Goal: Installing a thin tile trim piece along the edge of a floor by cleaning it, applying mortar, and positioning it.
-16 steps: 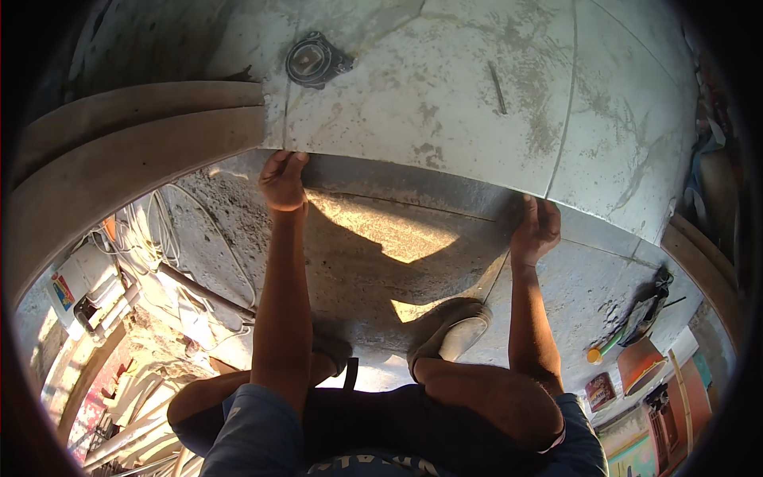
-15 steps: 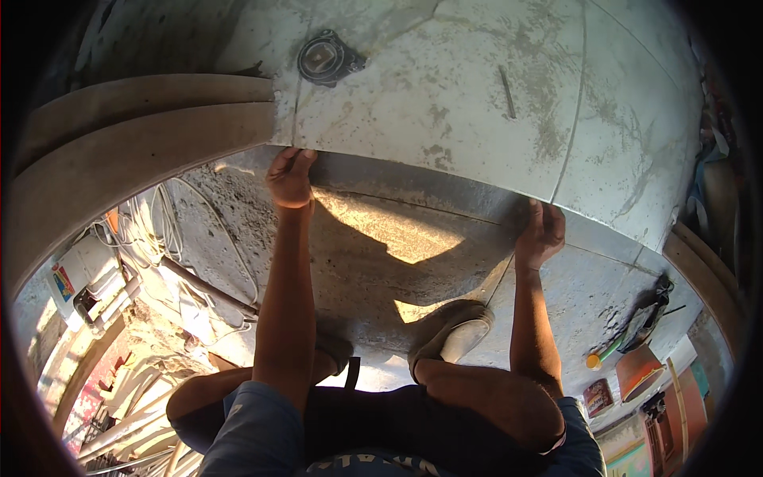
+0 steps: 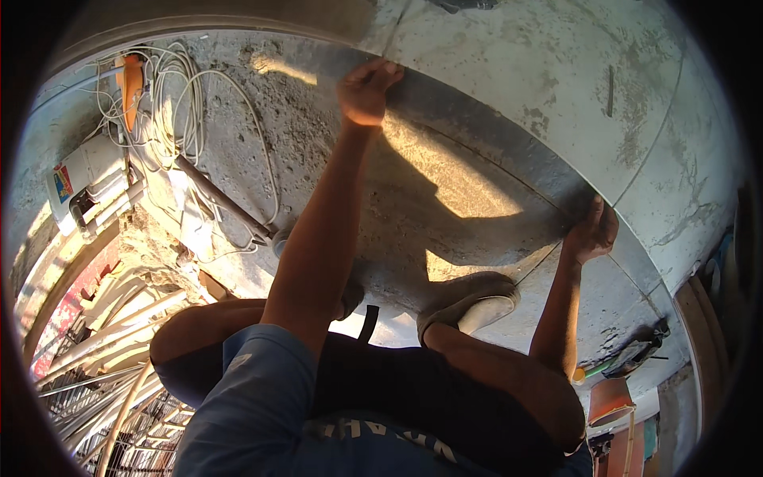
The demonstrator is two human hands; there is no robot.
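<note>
Pale grey-green panel (image 3: 556, 87), blotched with darker stains, fills the upper right of the view, its near edge running in a curve above the concrete floor (image 3: 469, 183). A fine dark line crosses its right part, and a thin dark strip (image 3: 610, 91) shows to the left of that line. At the top, a dark object (image 3: 465, 4) on the panel is cut off by the rim of the view.

The left hand (image 3: 368, 94) is at the left part of the near edge, its fingers bent and close together. The right hand (image 3: 591, 232) is farther along the same edge, fingers pointing up to it. Both touch or nearly touch the edge; whether either is clamped on it I cannot tell. The two hands are well apart.

Brown boards show at both ends of the panel, one (image 3: 214, 20) at upper left, others (image 3: 703, 342) at right. Below the edge, patches of sunlight lie on the floor near a shoe (image 3: 481, 298) of the crouching person. To the left are a coil of pale cable (image 3: 187, 99), an orange object (image 3: 130, 91), a dark pole (image 3: 214, 191), a white box (image 3: 91, 175) and, lower, a heap of long strips (image 3: 111, 350). At lower right stands or lies an orange container (image 3: 610, 399).
</note>
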